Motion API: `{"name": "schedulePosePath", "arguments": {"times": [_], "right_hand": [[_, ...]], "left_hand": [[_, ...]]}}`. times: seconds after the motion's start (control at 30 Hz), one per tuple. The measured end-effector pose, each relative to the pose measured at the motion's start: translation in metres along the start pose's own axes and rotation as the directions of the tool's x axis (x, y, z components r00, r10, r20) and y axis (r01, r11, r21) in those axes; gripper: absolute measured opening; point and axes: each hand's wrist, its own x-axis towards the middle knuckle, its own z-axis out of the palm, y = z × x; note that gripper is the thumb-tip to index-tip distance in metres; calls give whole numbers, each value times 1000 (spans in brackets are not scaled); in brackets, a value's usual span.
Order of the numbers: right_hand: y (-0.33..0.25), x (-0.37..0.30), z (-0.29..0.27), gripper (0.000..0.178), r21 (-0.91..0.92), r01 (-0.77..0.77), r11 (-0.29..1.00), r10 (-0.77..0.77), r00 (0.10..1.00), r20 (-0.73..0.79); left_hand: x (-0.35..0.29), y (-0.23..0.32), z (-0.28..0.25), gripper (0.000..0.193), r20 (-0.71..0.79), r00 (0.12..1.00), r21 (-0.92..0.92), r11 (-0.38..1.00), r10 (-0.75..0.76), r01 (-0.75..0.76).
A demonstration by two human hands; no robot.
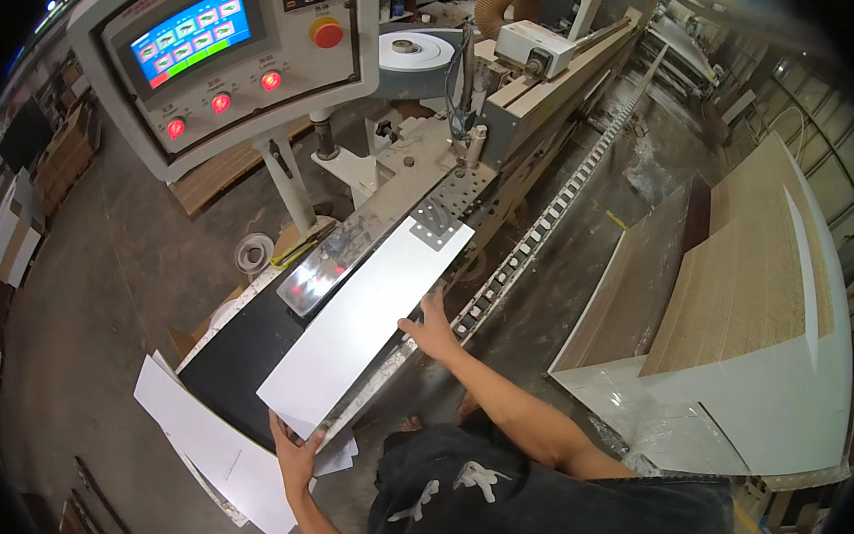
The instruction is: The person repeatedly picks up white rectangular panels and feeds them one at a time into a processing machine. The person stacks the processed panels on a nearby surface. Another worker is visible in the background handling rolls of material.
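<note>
A long white panel [357, 328] lies slantwise over the machine's infeed table, its far end beside a perforated metal plate [434, 224]. My left hand [295, 452] grips the panel's near end at the corner, thumb on one side and fingers on the other. Along the panel's right edge, my right hand [432, 329] holds on with thumb and fingers apart, its fingertips partly hidden by the edge. Beneath the panel shows the table's black surface [239, 367], with a shiny metal guide plate [327, 267] along its left side.
A control panel [231, 72] with a lit screen and red buttons stands at upper left. A white tape roll [415, 50] sits behind. A conveyor chain track [562, 201] runs away to the far right. Stacked boards [740, 293] stand at right; white sheets [211, 450] lie at left.
</note>
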Motion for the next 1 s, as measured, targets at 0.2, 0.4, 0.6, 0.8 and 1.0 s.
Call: {"name": "schedulePosePath", "arguments": {"times": [0.2, 0.4, 0.6, 0.8, 1.0], "right_hand": [[22, 10, 5, 78, -282, 353, 892, -387, 919, -77], [20, 21, -28, 64, -118, 391, 913, -395, 919, -10], [34, 58, -80, 60, -58, 398, 916, -400, 916, -29], [43, 102, -130, 71, -67, 397, 915, -401, 913, -68], [81, 157, -170, 80, 9, 356, 934, -354, 930, -99]], "left_hand": [[15, -3, -1, 99, -102, 991, 62, 994, -84, 91], [18, 5, 24, 82, -206, 973, 127, 984, -101, 129], [36, 38, 81, 87, -209, 977, 346, 938, 52, 24], [62, 50, 129, 81, -81, 942, 494, 834, 326, -246], [103, 46, 178, 86, -1, 868, 695, 624, 497, -357]]}}
